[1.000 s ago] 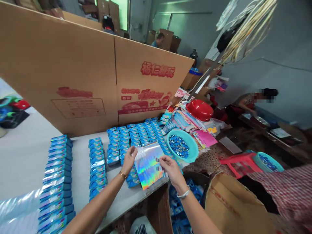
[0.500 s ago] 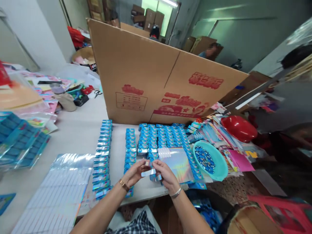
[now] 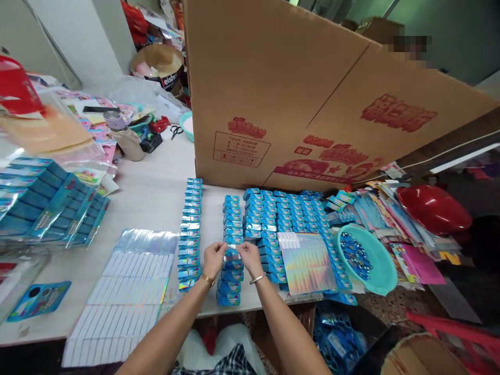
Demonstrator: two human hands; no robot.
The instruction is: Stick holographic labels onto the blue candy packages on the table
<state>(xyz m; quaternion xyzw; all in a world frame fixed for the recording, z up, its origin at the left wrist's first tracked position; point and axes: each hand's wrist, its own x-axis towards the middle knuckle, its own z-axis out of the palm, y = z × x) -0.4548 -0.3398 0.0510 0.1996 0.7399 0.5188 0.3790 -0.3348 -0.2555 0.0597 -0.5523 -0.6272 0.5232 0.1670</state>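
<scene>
My left hand (image 3: 213,260) and my right hand (image 3: 251,259) face each other, fingertips pinched on the two ends of a small shiny strip (image 3: 233,246). They hold it over a column of small blue boxes (image 3: 229,287); whether it touches a box I cannot tell. To the left runs another column of blue boxes (image 3: 190,242). Right of my hands, a silvery rainbow-sheen sticker sheet (image 3: 307,265) with a few white strips at its top lies on more blue boxes (image 3: 272,256). A larger sheet of white strips (image 3: 121,286) rests at the left.
A large cardboard panel (image 3: 281,99) stands behind the boxes. At the right are a turquoise basin (image 3: 380,265) of blue shiny pieces and a red bowl (image 3: 434,210). Wrapped blue packs (image 3: 50,203), a bottle (image 3: 127,138) and scissors (image 3: 176,131) are at the left.
My hands have moved from beside the silvery sheet to over the second box column, with the strip now stretched between them. The view has shifted left and down.
</scene>
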